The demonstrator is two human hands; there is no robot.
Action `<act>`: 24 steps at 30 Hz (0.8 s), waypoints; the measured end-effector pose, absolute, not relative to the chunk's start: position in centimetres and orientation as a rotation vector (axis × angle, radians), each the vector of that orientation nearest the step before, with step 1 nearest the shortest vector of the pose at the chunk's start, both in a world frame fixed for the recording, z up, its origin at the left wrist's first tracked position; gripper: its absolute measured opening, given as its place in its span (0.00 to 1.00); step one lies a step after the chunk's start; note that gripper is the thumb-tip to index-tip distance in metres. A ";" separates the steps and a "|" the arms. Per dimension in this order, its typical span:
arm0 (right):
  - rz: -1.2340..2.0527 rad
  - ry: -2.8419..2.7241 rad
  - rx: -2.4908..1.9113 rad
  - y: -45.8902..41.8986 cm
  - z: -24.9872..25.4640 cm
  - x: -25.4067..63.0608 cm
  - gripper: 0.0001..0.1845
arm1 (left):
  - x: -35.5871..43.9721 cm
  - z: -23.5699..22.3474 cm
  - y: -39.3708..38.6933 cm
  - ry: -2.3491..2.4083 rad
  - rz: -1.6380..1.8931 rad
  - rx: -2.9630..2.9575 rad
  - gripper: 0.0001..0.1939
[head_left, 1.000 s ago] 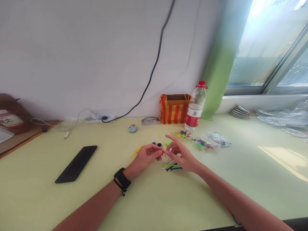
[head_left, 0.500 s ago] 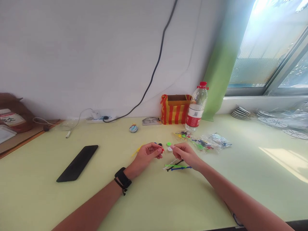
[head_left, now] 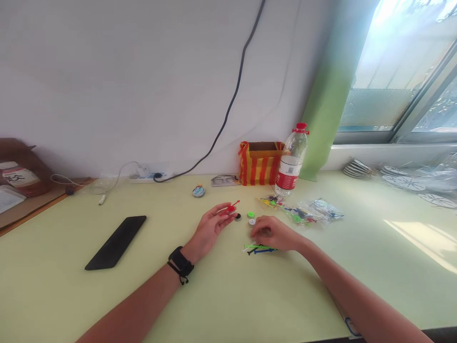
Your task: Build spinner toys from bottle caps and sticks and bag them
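My left hand [head_left: 209, 228], with a black band on its wrist, is closed with its fingertips on a small red plastic arrow [head_left: 233, 206] with a round part. Just right of those fingertips a black round cap [head_left: 238, 217] rests on the table. A green cap [head_left: 251, 215] and a white cap [head_left: 252, 222] lie between the hands. My right hand [head_left: 273, 233] is low over several thin plastic sticks [head_left: 257, 247] in green, blue, black and white. Its fingers are curled in; whatever is between them is hidden.
Clear bags of coloured parts [head_left: 303, 212] lie beyond my right hand, near a bottle [head_left: 291, 164] and a striped bag [head_left: 260, 164]. A black flat slab [head_left: 116, 243] is at left, a round tin [head_left: 198, 191] farther back. Patterned discs [head_left: 357, 166] are stacked at right.
My left hand has turned and opened out somewhat, bringing the red arrow into view. My right hand has moved down and nearer the sticks, its fingers curling over them.
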State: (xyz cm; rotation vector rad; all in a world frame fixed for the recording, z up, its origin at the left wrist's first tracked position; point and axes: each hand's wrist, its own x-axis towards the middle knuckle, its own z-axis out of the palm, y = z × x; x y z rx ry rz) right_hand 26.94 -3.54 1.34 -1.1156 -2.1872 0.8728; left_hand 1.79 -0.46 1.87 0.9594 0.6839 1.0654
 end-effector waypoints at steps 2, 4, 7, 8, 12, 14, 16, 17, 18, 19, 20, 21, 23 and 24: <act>0.870 -2.227 -1.111 -3.5 1.3 27.0 0.05 | 1.7 1.8 -0.3 0.664 1.074 0.927 0.21; 0.856 -2.246 -1.122 -3.5 1.3 27.1 0.05 | 1.7 1.7 -0.2 0.661 1.069 0.932 0.22; 0.824 -2.255 -1.145 -3.5 1.3 27.0 0.05 | 1.8 1.5 -0.2 0.714 1.050 1.021 0.22; 0.811 -2.260 -1.147 -3.5 1.3 27.0 0.05 | 1.8 1.4 -0.2 0.749 1.050 1.072 0.21; 0.753 -2.284 -1.141 -3.7 1.3 26.8 0.05 | 1.9 0.7 -0.2 0.955 1.070 1.352 0.18; 0.727 -2.275 -1.146 -3.8 1.3 26.8 0.04 | 1.9 0.4 -0.2 1.019 1.088 1.514 0.15; 0.702 -2.239 -1.152 -3.9 1.2 26.8 0.04 | 1.9 0.3 -0.4 1.051 1.107 1.719 0.10; 0.687 -2.211 -1.153 -3.9 1.2 26.8 0.04 | 1.9 0.3 -0.4 1.069 1.118 1.829 0.08; 0.675 -2.181 -1.154 -3.9 1.1 26.8 0.04 | 1.9 0.3 -0.5 1.084 1.128 1.933 0.06; 0.669 -2.152 -1.158 -3.8 1.0 26.8 0.05 | 1.8 0.4 -0.6 1.093 1.135 2.021 0.05; 0.669 -2.129 -1.163 -3.8 0.9 26.8 0.05 | 1.8 0.5 -0.7 1.094 1.139 2.087 0.04; 0.670 -2.110 -1.168 -3.7 0.9 26.8 0.06 | 1.7 0.5 -0.8 1.087 1.142 2.134 0.04; 0.662 -2.073 -1.180 -3.6 0.7 26.7 0.07 | 1.6 0.7 -0.8 1.069 1.131 2.198 0.05; 0.644 -2.052 -1.186 -3.5 0.7 26.8 0.08 | 1.5 0.7 -0.8 1.068 1.117 2.225 0.06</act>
